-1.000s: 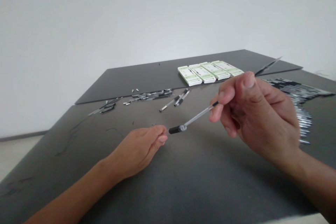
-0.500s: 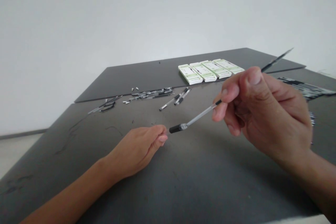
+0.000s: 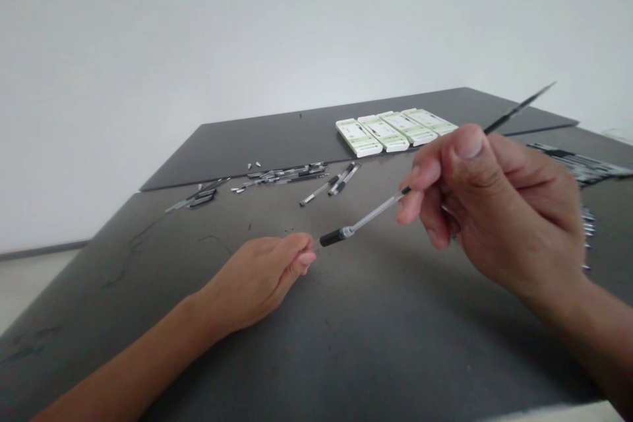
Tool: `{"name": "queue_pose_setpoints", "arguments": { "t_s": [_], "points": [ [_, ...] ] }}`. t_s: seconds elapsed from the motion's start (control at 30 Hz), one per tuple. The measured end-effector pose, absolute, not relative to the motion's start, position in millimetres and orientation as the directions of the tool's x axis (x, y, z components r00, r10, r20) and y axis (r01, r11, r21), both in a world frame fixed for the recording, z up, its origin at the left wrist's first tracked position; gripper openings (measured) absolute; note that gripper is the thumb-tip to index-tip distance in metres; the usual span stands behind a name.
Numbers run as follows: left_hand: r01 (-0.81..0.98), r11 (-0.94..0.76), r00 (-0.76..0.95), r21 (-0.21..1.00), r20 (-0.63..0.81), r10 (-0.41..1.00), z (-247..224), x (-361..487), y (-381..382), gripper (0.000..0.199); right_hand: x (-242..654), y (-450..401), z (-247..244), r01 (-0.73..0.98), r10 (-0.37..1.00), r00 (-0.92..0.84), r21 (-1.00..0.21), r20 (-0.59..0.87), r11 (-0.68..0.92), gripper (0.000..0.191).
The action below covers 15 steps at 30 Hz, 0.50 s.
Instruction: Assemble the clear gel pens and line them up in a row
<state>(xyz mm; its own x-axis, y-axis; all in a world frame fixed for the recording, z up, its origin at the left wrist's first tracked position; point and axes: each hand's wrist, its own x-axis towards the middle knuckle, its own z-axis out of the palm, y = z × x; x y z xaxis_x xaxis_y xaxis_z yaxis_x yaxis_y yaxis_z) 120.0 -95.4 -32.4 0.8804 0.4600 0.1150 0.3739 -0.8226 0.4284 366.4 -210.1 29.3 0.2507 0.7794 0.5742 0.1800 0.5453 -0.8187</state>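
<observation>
My left hand (image 3: 270,277) is closed in a pinch on the left end of a pen barrel (image 3: 332,237) with a black grip. A thin clear refill (image 3: 376,211) runs from the barrel's open end up to my right hand (image 3: 509,211), whose fingers are pinched on it. The refill's inner end appears to be inside the barrel. Another dark, slim piece (image 3: 519,109) sticks out up and right from behind my right thumb; whether it is a separate one is hidden by the fingers.
On the dark table (image 3: 316,356) lie loose pen parts (image 3: 287,175), a few pens (image 3: 345,179) and more parts (image 3: 200,196) at left. Behind stand white-green boxes (image 3: 359,137). Many dark sticks (image 3: 583,165) lie at right, partly behind my right hand.
My right hand has moved slightly left, toward my left hand, and less of the refill shows between the hand and the barrel. Both hands keep their pinch.
</observation>
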Motion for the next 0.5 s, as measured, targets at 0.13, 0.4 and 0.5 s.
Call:
{"name": "queue_pose_setpoints", "arguments": {
  "t_s": [0.13,0.4,0.5],
  "points": [
    [0.372,-0.822,0.879,0.432,0.12,0.461,-30.7,120.6,-96.4,0.036,367.1,-209.8,25.1,0.306,0.8,0.214,-0.816,0.56,0.49,0.031],
    [0.38,-0.812,0.867,0.442,0.136,0.48,-28.8,122.3,-99.0,0.033,379.1,-201.3,20.1,0.358,0.909,-0.033,-0.844,0.416,0.399,0.068],
    [0.377,-0.834,0.873,0.403,0.145,0.465,-28.6,123.2,-98.4,0.031,392.0,-194.0,19.7,0.362,0.898,0.063,-0.848,0.436,0.387,0.061]
  ]
}}
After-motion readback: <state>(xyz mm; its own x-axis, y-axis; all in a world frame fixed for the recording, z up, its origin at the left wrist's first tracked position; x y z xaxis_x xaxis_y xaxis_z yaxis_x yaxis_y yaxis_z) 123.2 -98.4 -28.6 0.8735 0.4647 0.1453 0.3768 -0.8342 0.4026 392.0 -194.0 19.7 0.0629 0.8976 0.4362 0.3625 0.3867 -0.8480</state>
